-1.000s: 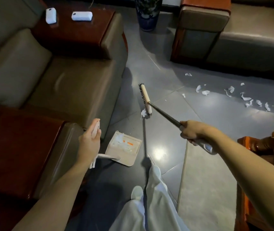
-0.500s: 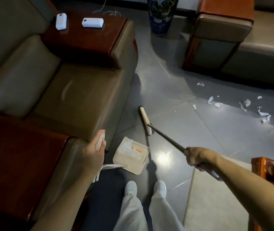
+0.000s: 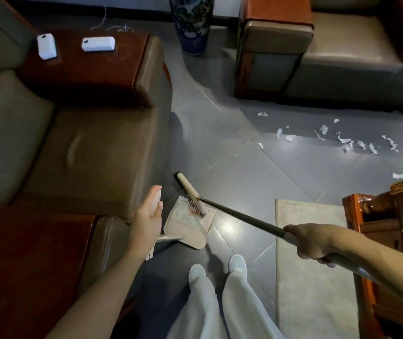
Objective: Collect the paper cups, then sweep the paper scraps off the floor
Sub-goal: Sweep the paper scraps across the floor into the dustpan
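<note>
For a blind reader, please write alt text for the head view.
The right hand grips a long dark-handled broom, its brush head at a beige plastic dustpan whose handle the left hand holds. White paper scraps lie on the grey tiled floor.

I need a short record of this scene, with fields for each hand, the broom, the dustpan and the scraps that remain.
left hand: holds the dustpan handle
right hand: grips the broom handle
broom head: bristles at the mouth of the dustpan
paper scraps: scattered on the floor near the far sofa, not yet swept
paper cups: none in view
</note>
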`<state>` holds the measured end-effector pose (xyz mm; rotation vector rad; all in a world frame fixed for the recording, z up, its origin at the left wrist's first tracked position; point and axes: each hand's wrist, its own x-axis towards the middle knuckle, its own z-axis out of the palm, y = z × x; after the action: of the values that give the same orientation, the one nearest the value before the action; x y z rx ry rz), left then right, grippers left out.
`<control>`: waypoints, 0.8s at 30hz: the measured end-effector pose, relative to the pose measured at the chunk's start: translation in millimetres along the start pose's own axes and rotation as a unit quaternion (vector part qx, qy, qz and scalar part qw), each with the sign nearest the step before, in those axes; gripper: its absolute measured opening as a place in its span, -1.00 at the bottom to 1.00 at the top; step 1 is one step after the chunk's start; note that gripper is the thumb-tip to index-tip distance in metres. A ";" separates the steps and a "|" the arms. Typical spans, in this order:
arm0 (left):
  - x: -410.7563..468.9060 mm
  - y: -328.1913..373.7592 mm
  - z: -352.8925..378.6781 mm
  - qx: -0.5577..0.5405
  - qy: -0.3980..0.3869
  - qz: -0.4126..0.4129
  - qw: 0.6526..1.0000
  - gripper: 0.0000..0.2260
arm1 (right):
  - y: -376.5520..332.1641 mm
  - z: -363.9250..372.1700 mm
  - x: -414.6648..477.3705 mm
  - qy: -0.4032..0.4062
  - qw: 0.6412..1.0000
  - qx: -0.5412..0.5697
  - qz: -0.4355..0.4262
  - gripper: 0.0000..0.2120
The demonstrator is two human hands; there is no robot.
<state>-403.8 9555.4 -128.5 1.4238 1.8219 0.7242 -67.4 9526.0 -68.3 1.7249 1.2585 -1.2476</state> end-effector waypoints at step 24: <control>-29.5 -53.2 -43.7 -0.009 -0.009 -0.014 1.000 -0.68 | -86.5 73.2 18.9 -0.054 0.997 -0.052 -0.032 -0.47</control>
<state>-465.3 9513.8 -138.5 1.3850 1.8129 0.7094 -170.6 9494.8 -108.0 1.5352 1.2995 -1.2719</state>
